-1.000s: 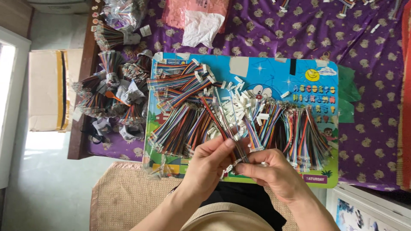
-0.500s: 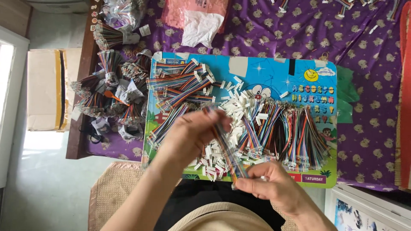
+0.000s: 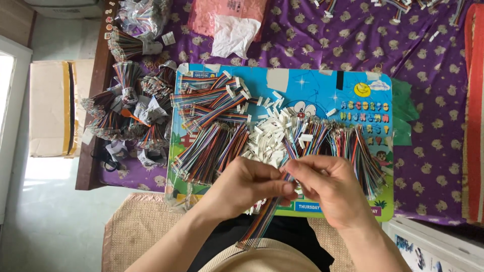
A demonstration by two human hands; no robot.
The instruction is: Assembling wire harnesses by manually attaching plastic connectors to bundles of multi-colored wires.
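Observation:
My left hand [image 3: 249, 184] and my right hand [image 3: 330, 189] meet over the near edge of a blue picture board [image 3: 322, 88]. Both pinch the upper end of a flat multicoloured ribbon cable [image 3: 264, 221], which hangs down toward my lap. Just beyond my fingers lies a heap of small white plastic connectors [image 3: 269, 133]. Piles of coloured ribbon cables lie on the board to the left [image 3: 209, 148] and to the right [image 3: 353, 146].
Bundled cables wrapped in paper [image 3: 131, 113] crowd the table's left end. A purple patterned cloth [image 3: 433, 65] covers the table. A white crumpled bag [image 3: 232, 32] lies at the back. A cardboard box [image 3: 50, 108] stands on the floor at left.
My left hand reached out to the connector heap, then came back to the cable's upper end beside my right hand. The cable stayed in my right hand.

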